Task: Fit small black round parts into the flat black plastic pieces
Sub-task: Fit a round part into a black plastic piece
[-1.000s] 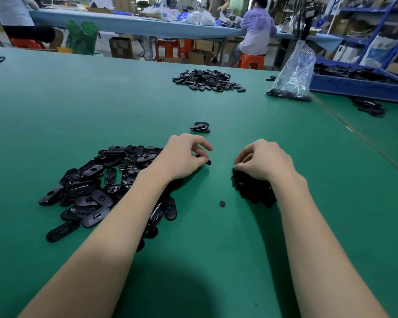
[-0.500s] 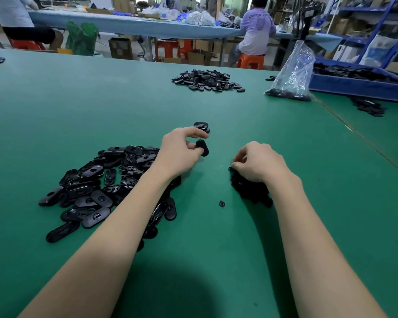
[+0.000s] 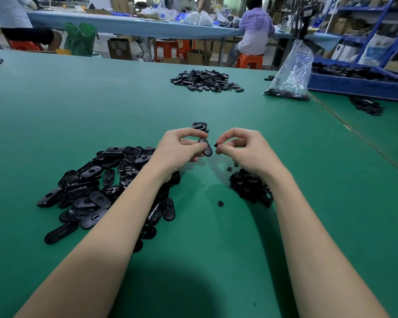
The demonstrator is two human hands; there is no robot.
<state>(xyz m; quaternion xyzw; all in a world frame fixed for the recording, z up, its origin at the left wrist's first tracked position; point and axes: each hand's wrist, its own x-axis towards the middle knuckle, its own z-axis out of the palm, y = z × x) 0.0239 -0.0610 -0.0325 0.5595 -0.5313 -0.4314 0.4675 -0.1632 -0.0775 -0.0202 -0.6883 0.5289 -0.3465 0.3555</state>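
Pinching flat piece (image 3: 206, 146) w/ left hand (image 3: 179, 149), right hand (image 3: 244, 149) grip pinches round part (image 3: 216, 145).

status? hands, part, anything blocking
Left hand holds flat oval piece, raised off table. Right hand pinches small round part, just beside the piece, not yet fitted. Nothing between them.

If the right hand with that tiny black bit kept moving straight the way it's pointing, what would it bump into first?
Most likely the flat black piece pinched in the left hand; the right hand aims its small round part there across a narrow gap.
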